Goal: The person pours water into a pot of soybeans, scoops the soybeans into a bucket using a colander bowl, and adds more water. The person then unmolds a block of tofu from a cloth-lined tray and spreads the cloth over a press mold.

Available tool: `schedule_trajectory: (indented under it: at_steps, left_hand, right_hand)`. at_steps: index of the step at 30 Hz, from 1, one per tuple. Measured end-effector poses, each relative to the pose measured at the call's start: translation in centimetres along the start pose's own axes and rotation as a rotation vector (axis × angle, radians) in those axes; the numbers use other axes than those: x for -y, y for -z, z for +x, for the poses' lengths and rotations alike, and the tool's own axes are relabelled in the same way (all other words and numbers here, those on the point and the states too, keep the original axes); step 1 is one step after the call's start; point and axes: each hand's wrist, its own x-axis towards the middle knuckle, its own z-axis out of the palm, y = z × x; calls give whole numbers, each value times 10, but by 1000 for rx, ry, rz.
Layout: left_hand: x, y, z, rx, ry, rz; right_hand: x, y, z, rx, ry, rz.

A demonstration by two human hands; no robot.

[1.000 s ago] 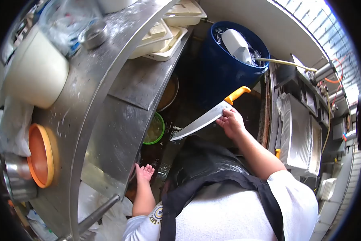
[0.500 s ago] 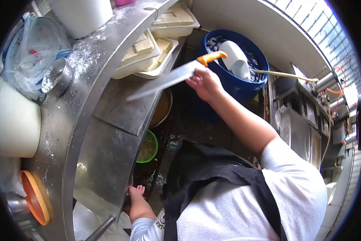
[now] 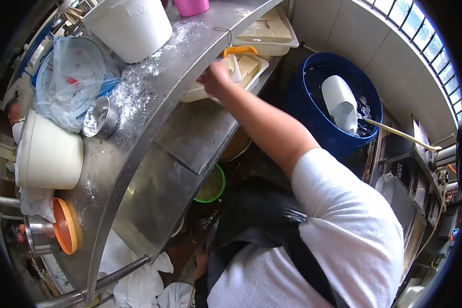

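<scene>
My right hand (image 3: 215,78) reaches in under the raised steel shelf and is closed around a knife whose orange handle (image 3: 239,50) sticks out above it. The knife's blade is hidden behind the hand and shelf edge. Around the hand stand white plastic tubs (image 3: 261,65) holding pale, flat blocks (image 3: 248,69). Another such tub (image 3: 272,47) sits farther back. Below the hand lies the bare steel lower surface (image 3: 190,134). My left hand is out of view.
A blue barrel (image 3: 338,143) with water holds a white scoop (image 3: 338,100); a hose (image 3: 403,136) runs to it. The floury upper shelf (image 3: 138,108) carries white buckets (image 3: 51,154), a small metal cup (image 3: 101,118) and an orange lid (image 3: 65,226). A green-rimmed basin (image 3: 210,185) sits low.
My right hand has carried the knife left, from beside the barrel to the tubs under the shelf. My left hand has gone out of view, and the camera view has shifted.
</scene>
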Motion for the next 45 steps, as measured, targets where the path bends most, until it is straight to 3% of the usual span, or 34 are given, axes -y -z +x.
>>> schedule_trajectory:
  at_steps: [2,3,6,10,12,14,16,18,20,24,26,33,35,38,41,44,45]
  left_hand:
    - [-3,21,-30,-55,114,-30]
    - [-12,36,-41,-109,134,-48]
    - [-57,79,-45,-271,2,-118]
    - [-164,127,12,-371,-416,-154]
    - [-235,158,34,-371,-611,32]
    - [-282,167,76,-521,-1008,107]
    - [-323,176,109,-426,-1125,284]
    - [-346,168,150,-519,-1213,521]
    - [-359,162,180,-283,-1026,716]
    - [-344,140,180,-365,-897,794]
    - [-323,135,175,-430,-962,803]
    - [-270,133,97,-353,-1040,974]
    - [-264,123,83,-455,-1248,933]
    - [-301,109,35,-529,-1376,728]
    - [-377,120,-103,-475,-1598,403]
    - [-441,137,-228,-456,-1862,136]
    - [-459,148,-263,-501,-1821,120]
  right_hand:
    - [-4,-8,-116,75,47,-334]
    - [-14,-1,-165,130,59,-331]
    - [-41,88,-270,276,-89,-884]
    - [-33,180,-371,-222,-495,-1015]
    - [-16,195,-416,-426,-465,-931]
    - [-3,202,-455,-517,-365,-928]
    - [7,209,-500,-598,-217,-925]
    - [3,217,-550,-702,-62,-869]
    - [1,216,-609,-798,-91,-984]
    - [-43,231,-725,-915,-47,-1266]
    - [-60,227,-780,-1015,-81,-1249]
    - [-85,237,-909,-1304,-57,-981]
    - [-88,250,-941,-1335,-14,-967]
    - [-88,273,-1004,-1334,5,-1002]
    - [-82,292,-1076,-1375,-3,-988]
    - [-73,320,-1147,-1429,168,-1075]
    - [-60,322,-1167,-1458,191,-1088]
